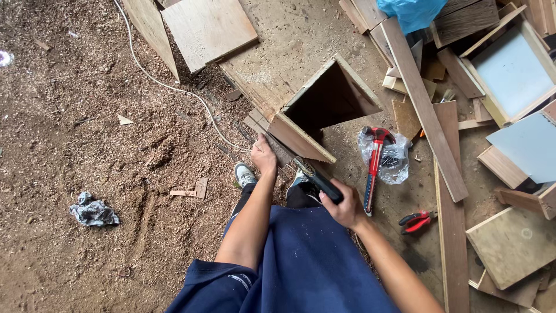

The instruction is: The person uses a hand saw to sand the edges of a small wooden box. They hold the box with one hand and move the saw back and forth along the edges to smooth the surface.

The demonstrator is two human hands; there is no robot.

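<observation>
Wooden box (324, 110), open on one side and dark inside, lies tilted at the near edge of a big sawdust-covered board (284, 52), just in front of the person's feet.

Nearest to the camera are the blue shirt and the two bare forearms. The right hand (341, 206) has its fingers closed around the black handle of a tool (315, 178); the round head of the tool points to the lower corner of the box and is very near it, but whether it touches the wood I cannot tell. The left hand (263, 156) reaches to the left lower corner of the box, with the fingers bent and pressing on a small wooden piece there. Between the arms a grey shoe (244, 174) stands on the sawdust floor.

Just right of the right hand, a red and black hammer (373, 168) lies partly on a clear plastic bag (394, 159), and red pliers (416, 221) lie a little nearer. A long plank (425, 110) runs diagonally beside them. Left on the floor there is a crumpled grey rag (92, 211), well apart from the hands.

Farther away, a white cable (168, 87) curves over the sawdust, a square board (208, 28) leans at the top, a blue bag (411, 11) sits above the planks, and a pile of wooden frames with pale panels (512, 69) fills the right side.
</observation>
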